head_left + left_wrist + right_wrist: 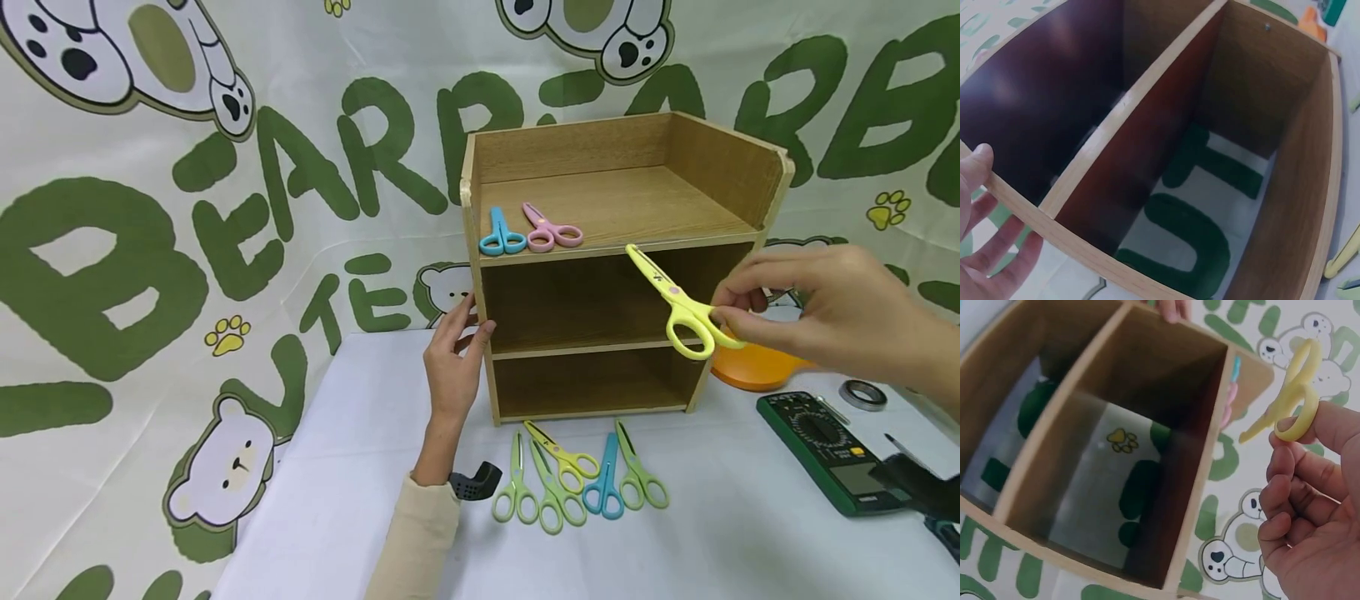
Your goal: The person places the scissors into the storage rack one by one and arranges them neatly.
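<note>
A wooden shelf (585, 350) with two open compartments and a top tray stands on the table. My left hand (453, 358) holds its left side panel, thumb on the front edge and fingers along the outer face. In the air before the shelf's right part, yellow scissors (678, 308) are pinched by a handle loop between thumb and index finger of my right hand (832, 300). Their blades point up and left. On the top tray lie blue scissors (501, 237) and pink scissors (551, 232), handles toward the front.
Several scissors lie in front of the shelf: green scissors (516, 487), yellow scissors (566, 458) and blue scissors (603, 483) among them. To the right are an orange round object (753, 371), a roll of tape (862, 394) and a green-cased multimeter (825, 450). A printed cloth (300, 50) hangs behind.
</note>
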Motion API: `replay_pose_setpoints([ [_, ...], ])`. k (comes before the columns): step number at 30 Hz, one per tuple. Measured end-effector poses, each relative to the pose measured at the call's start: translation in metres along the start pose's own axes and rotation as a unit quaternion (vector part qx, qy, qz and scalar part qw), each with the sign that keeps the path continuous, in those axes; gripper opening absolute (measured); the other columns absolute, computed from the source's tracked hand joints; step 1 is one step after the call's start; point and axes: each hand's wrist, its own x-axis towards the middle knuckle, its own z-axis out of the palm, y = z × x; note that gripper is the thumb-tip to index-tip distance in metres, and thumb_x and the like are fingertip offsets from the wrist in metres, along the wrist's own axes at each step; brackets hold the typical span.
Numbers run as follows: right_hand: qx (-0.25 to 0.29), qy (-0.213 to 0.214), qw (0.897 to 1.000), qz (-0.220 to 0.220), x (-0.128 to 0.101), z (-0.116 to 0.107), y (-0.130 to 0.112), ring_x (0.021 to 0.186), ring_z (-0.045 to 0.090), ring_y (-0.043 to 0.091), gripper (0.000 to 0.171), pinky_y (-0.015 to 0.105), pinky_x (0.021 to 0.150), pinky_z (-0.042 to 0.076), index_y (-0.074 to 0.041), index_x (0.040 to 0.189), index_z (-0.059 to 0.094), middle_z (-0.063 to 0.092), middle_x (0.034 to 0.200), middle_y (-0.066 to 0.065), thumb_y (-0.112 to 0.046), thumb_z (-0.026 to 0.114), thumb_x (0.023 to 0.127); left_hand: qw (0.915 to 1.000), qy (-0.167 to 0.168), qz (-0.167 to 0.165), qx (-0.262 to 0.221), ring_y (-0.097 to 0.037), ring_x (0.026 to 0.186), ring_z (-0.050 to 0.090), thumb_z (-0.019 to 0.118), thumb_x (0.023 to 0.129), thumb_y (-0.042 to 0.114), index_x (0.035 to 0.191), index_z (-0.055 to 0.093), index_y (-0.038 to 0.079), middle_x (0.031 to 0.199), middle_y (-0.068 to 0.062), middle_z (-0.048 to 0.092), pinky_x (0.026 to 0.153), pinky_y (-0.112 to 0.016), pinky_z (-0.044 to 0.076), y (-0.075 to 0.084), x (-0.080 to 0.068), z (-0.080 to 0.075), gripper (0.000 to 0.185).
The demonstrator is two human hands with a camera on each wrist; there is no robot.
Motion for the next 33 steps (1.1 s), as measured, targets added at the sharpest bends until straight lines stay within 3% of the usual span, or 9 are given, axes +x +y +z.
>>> replay_pose_setpoints([
  [6,-0.008,-0.001,1.0,0.003,0.035,-0.008,0.004,0.07,0.05,0.005,0.025,0.012,0.05,0.041,-0.018,0.082,0.074,0.064,0.081,-0.011,0.001,0.087,0.073,1.0,0.001,-0.006,0.0,-0.031,0.107,0.065,0.07,0.093,0.002,0.138,0.057,-0.005,0.128,-0.018,0.063,0.085,-0.045,0.058,0.001,0.0,0.0,0.048],
  [13,-0.017,-0.033,0.998,0.052,0.074,-0.009,0.015,0.073,0.046,0.016,0.003,0.019,0.052,0.037,-0.009,0.088,0.076,0.06,0.077,0.001,-0.008,0.079,0.087,1.0,-0.001,-0.005,-0.004,-0.028,0.108,0.065,0.07,0.093,0.002,0.138,0.058,-0.002,0.13,-0.016,0.063,0.086,-0.034,0.057,0.001,0.001,0.002,0.047],
  [17,-0.024,-0.052,0.996,0.067,0.094,-0.003,0.023,0.074,0.046,0.019,0.007,0.023,0.054,0.036,-0.006,0.09,0.077,0.061,0.077,0.004,-0.013,0.076,0.089,1.0,0.001,-0.003,0.0,-0.028,0.107,0.065,0.07,0.092,0.002,0.138,0.058,-0.003,0.128,-0.017,0.063,0.085,-0.034,0.058,0.001,0.0,0.002,0.047],
  [26,-0.002,-0.104,0.99,0.099,0.12,0.022,0.036,0.072,0.051,0.021,0.014,0.025,0.054,0.039,-0.004,0.091,0.076,0.064,0.077,0.005,-0.017,0.071,0.092,0.9999,-0.003,-0.01,-0.011,-0.031,0.107,0.065,0.07,0.092,0.001,0.138,0.057,-0.004,0.129,-0.019,0.062,0.084,-0.051,0.057,0.0,-0.004,0.001,0.048],
  [33,-0.015,-0.136,0.984,0.117,0.135,0.031,0.042,0.073,0.054,0.021,0.017,0.026,0.057,0.041,-0.004,0.092,0.076,0.067,0.079,0.007,-0.019,0.067,0.094,0.9999,0.0,-0.008,-0.007,-0.03,0.108,0.065,0.07,0.092,0.002,0.137,0.057,-0.004,0.128,-0.018,0.063,0.084,-0.048,0.057,-0.001,0.0,0.003,0.047],
])
